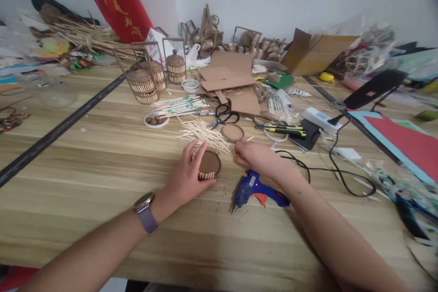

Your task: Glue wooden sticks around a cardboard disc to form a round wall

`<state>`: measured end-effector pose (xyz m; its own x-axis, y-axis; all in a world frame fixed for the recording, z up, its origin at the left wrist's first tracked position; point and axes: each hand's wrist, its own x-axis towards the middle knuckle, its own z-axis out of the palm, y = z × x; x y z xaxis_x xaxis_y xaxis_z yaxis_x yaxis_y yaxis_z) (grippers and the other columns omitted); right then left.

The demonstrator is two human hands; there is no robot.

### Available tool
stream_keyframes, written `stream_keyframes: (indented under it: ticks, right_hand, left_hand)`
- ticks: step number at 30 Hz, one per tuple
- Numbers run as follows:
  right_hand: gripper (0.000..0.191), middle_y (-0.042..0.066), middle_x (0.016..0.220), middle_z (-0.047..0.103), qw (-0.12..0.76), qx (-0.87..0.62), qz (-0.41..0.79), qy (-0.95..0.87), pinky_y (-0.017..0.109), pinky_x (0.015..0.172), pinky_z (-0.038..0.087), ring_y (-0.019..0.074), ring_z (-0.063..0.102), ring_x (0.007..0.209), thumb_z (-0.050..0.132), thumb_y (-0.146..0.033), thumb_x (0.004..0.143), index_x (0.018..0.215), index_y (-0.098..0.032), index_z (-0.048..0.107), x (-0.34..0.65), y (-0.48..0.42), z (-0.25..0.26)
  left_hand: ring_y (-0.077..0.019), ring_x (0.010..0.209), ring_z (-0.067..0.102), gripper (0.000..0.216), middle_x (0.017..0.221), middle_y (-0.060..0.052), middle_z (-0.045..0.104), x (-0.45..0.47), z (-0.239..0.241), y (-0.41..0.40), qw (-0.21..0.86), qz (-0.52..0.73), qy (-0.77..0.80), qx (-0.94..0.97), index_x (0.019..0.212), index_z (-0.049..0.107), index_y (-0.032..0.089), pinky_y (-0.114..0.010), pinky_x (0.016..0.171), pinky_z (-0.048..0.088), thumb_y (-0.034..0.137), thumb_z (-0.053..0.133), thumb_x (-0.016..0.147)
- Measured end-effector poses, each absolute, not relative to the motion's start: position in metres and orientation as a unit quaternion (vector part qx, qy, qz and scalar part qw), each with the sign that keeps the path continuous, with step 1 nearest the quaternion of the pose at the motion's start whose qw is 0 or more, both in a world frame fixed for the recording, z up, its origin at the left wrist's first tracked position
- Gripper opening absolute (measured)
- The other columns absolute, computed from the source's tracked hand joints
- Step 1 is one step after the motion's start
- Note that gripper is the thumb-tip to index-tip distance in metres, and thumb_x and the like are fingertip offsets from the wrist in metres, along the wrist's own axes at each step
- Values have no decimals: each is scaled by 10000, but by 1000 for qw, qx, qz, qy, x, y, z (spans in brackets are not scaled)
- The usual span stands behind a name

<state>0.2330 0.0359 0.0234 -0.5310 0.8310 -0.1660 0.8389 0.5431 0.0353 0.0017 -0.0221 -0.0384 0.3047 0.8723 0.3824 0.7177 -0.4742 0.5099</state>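
My left hand (186, 172) curves around the left side of a round brown cardboard base (210, 163) edged with short upright wooden sticks. Its thumb lies at the near rim, its fingers at the far rim. To the right, my right hand (252, 156) has its fingers pinched together; what they hold, if anything, is hidden. Just beyond it lies a second round cardboard piece (232, 132) with a ridged rim. A blue glue gun (253, 190), its small red light on, rests on its side below my right hand. Loose wooden sticks (205, 133) are heaped beyond the left hand.
Black scissors (224, 116), a yellow-black cutter (284, 130) and a white dish of brown balls (156, 119) lie farther back. Cardboard sheets (229, 75) and several finished stick lanterns (142, 84) stand behind. A black cable (321, 169) runs to a white power strip (320, 119).
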Motion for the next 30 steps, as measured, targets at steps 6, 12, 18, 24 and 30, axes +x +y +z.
stream_keyframes:
  ticks: [6, 12, 18, 24, 30]
  right_hand:
    - [264, 68, 919, 700, -92, 431, -209, 873, 252, 704, 426, 168, 623, 787, 460, -156, 911, 1116, -164, 625, 230, 21, 44]
    - [77, -51, 625, 511, -128, 403, -404, 811, 215, 555, 358, 109, 448, 570, 591, -256, 839, 831, -181, 609, 215, 9, 41]
    - [53, -39, 666, 534, -126, 398, -412, 810, 222, 592, 363, 116, 473, 620, 602, -224, 827, 801, -178, 605, 209, 9, 33]
    - [55, -40, 678, 552, -116, 393, -355, 840, 215, 602, 355, 108, 469, 611, 606, -125, 818, 796, -174, 618, 205, 7, 29]
    - [69, -28, 702, 591, -103, 391, -330, 853, 215, 617, 370, 110, 506, 623, 612, -108, 835, 819, -170, 639, 201, 3, 27]
  left_hand:
    - [-405, 1392, 367, 1058, 1483, -178, 287, 2, -38, -22, 130, 312, 504, 795, 1485, 200, 279, -604, 1084, 421, 247, 856, 656]
    - [-400, 1406, 346, 1049, 1488, -182, 285, 2, -38, -22, 133, 312, 504, 794, 1486, 211, 267, -583, 1072, 442, 237, 851, 655]
    - [-397, 1398, 357, 1046, 1488, -182, 283, 2, -40, -21, 134, 317, 501, 794, 1493, 203, 268, -582, 1072, 438, 240, 841, 664]
    - [-393, 1392, 362, 1044, 1480, -184, 280, 2, -42, -21, 126, 321, 491, 800, 1495, 183, 279, -578, 1062, 446, 253, 829, 675]
    - [-394, 1389, 366, 1023, 1481, -187, 287, 2, -41, -21, 127, 317, 498, 797, 1490, 205, 262, -575, 1057, 452, 242, 824, 677]
